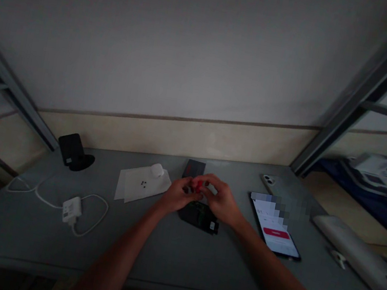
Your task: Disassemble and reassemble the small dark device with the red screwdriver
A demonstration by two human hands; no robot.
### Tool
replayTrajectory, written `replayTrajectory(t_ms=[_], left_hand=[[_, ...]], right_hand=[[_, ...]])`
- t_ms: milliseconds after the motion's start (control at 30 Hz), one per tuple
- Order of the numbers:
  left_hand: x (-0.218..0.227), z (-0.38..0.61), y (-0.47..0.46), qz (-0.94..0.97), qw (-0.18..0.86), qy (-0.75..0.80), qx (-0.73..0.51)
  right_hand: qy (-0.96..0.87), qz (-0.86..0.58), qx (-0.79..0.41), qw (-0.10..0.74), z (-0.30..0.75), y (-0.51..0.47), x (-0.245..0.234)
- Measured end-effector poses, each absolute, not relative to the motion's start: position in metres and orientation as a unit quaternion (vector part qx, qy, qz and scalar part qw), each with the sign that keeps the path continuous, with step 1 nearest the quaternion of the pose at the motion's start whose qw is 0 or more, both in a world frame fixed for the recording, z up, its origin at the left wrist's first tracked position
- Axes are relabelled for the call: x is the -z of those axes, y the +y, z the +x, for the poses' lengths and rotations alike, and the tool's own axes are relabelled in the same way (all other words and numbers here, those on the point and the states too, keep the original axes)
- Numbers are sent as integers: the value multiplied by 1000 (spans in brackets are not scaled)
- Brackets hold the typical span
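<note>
Both my hands meet above the middle of the grey table [160, 253]. My left hand [177, 196] and my right hand [220, 200] pinch a small red object [199, 186] between their fingertips. Just under them lies a black opened device [200, 216] with a circuit board showing. A dark flat box [194, 169] lies behind the hands. What the red object is stays too small and dark to name.
To the right lie a lit phone [275, 224], a face-down phone [272, 182] and a long pale case [356, 255]. To the left lie white paper [138, 185] with tiny screws, a white earbud case [157, 170], a charger with cable [71, 209] and a black stand [72, 151].
</note>
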State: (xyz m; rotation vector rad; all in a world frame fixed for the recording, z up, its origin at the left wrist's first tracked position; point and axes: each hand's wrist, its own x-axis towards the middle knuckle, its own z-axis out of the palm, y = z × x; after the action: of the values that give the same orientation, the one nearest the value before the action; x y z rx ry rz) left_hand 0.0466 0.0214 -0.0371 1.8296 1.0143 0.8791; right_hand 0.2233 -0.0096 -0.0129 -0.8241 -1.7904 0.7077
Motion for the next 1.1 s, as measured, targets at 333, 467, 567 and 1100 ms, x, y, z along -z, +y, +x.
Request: replayTrajectory(t_ms=[333, 467, 567, 1100], left_hand=[[46, 42, 20, 779, 412, 378, -284], [45, 42, 20, 785, 410, 373, -278], [40, 36, 21, 794, 379, 381, -283], [35, 22, 25, 815, 281, 402, -310]], right_hand=[[-739, -358, -282, 497, 223, -7, 19], [-744, -359, -278, 490, 221, -8, 20], [-702, -379, -287, 530, 223, -6, 20], [-706, -415, -283, 500, 226, -5, 21]])
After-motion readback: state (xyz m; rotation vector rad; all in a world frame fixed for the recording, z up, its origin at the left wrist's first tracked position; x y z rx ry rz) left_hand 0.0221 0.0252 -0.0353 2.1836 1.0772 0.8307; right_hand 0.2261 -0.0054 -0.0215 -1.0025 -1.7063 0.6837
